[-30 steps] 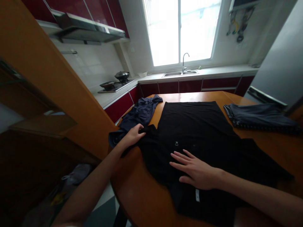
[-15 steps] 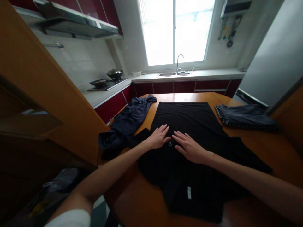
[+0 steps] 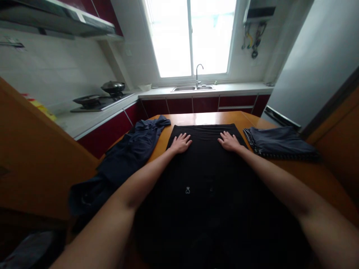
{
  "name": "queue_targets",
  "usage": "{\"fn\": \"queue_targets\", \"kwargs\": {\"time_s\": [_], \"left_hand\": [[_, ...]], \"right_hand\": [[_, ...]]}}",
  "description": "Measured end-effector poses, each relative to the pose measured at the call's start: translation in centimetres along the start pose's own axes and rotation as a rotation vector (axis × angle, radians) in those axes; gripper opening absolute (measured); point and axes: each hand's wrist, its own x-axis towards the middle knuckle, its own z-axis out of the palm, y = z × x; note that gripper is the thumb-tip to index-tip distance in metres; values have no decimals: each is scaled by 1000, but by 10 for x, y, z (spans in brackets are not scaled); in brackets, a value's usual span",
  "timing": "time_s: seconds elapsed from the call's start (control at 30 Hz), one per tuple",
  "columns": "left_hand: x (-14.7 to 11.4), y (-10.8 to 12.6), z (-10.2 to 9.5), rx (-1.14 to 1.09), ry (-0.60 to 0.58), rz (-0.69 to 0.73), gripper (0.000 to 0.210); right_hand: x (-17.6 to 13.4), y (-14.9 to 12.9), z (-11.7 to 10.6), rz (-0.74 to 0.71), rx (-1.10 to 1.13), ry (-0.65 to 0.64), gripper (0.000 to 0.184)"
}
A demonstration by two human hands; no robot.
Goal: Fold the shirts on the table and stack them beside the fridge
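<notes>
A black shirt (image 3: 202, 164) with a small pale emblem lies spread out on the wooden table (image 3: 193, 118), its hem toward the window. My left hand (image 3: 181, 143) rests flat on the cloth near the hem's left corner, fingers spread. On the right side of the hem, my right hand (image 3: 228, 142) also lies flat with its fingers apart. Neither hand grips the fabric. The near part of the shirt is dark, and its collar cannot be made out.
Dark blue clothing (image 3: 131, 149) lies rumpled along the table's left side. Folded grey clothing (image 3: 280, 140) sits at the right. Beyond are a sink (image 3: 183, 89), a stove (image 3: 103, 102) with a lidded pan (image 3: 113, 87), and a fridge (image 3: 303, 71) at the right.
Both hands have slid away from me over the shirt, from near the emblem to the hem, and spread farther apart. The camera view has moved forward and shifted.
</notes>
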Motion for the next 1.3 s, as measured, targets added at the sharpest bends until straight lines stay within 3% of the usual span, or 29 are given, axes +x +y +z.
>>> {"fn": "queue_targets", "kwargs": {"time_s": [0.07,0.13,0.27,0.33,0.4,0.47,0.53,0.6,0.73,0.8,0.87,0.97,1.03,1.13,1.23,1.3], "left_hand": [[20,-20,-9,8,16,-83,63],[42,-15,-9,15,22,-83,63],[89,43,18,3,-8,132,61],[106,59,27,-8,-26,193,60],[116,51,24,-11,-33,182,61],[118,27,13,-2,-29,113,62],[116,8,1,12,-21,44,64],[112,7,-2,26,-20,53,63],[104,41,17,29,-49,277,61],[98,42,21,38,-61,293,59],[92,21,14,59,-59,165,59],[81,-23,-12,88,-19,-41,64],[72,-35,-27,111,26,-88,64],[54,-7,-26,137,88,-3,60],[27,48,3,130,79,168,58],[2,72,26,74,48,295,60]], "right_hand": [[22,21,-10,99,-5,23,66],[45,21,-11,119,-11,39,66],[83,-22,11,-73,-5,11,60],[94,-30,20,-148,0,-15,59],[99,-18,16,-124,-2,-19,61],[99,5,3,-26,-10,1,66],[96,22,-9,76,-19,36,68],[91,18,-12,89,-28,71,65],[80,-31,12,-153,-31,56,58],[73,-41,20,-212,-29,25,58],[68,-27,14,-168,-33,15,59],[59,14,-14,24,-53,68,59],[53,28,-32,132,-71,139,56],[37,3,-36,111,-86,222,56],[10,-50,-12,-79,-75,198,58],[-12,-72,8,-209,-56,142,57]]}}
